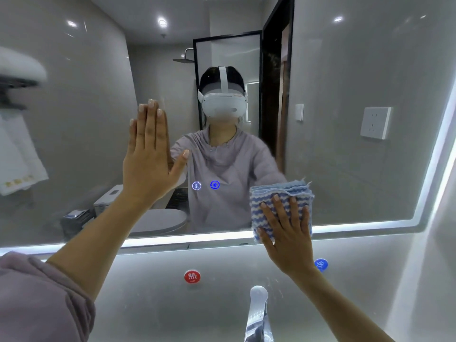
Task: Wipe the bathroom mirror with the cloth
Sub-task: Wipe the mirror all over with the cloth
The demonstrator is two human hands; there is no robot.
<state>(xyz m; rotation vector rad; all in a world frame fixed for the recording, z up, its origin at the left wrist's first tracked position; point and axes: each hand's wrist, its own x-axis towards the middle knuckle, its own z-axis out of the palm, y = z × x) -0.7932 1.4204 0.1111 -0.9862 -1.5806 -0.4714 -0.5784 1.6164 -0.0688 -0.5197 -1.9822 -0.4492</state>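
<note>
My right grip (286, 230), fingers straight, presses the striped cloth (278, 196) flat on the mirror (345, 169) near its 5 o'clock edge, my left grip (150, 154) released, palm flat on the glass toward 9 o'clock.

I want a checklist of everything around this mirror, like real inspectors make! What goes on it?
Surface: mirror, lit edge strip, two glowing touch icons.
Job's things: blue-and-white striped cloth, folded, at the mirror's lower edge.
Clutter: nothing seen.
Hands: left hand flat against the glass, fingers straight; right hand presses the cloth, fingers spread.
Cables: nothing seen.
Surroundings: tap below, red hot label, blue cold label.
</note>
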